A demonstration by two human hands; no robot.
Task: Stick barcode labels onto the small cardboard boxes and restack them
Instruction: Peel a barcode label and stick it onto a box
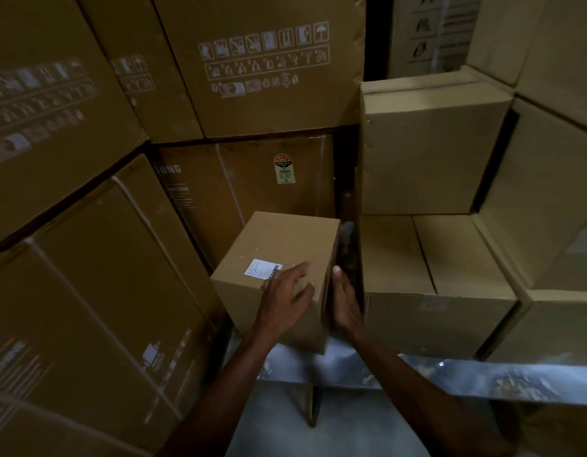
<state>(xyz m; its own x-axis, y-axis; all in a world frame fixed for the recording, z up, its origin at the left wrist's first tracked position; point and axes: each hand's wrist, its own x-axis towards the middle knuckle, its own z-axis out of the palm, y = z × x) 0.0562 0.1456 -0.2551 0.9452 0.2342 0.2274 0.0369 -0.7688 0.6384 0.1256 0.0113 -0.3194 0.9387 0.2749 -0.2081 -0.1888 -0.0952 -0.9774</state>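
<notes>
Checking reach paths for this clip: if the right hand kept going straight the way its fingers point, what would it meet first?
Probably nothing soon: the right hand points into the dark gap beside the small box; depth there is unclear.

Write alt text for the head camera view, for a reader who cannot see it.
Two bare hands steady a small cardboard box with a white barcode label on top: the left hand lies flat on the top, the right hand presses its right side. Large stacked cartons surround it in a dim storeroom.

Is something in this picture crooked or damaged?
Nothing looks damaged. The white label sits slightly askew on the small box, which stands turned relative to the stack beside it.
</notes>
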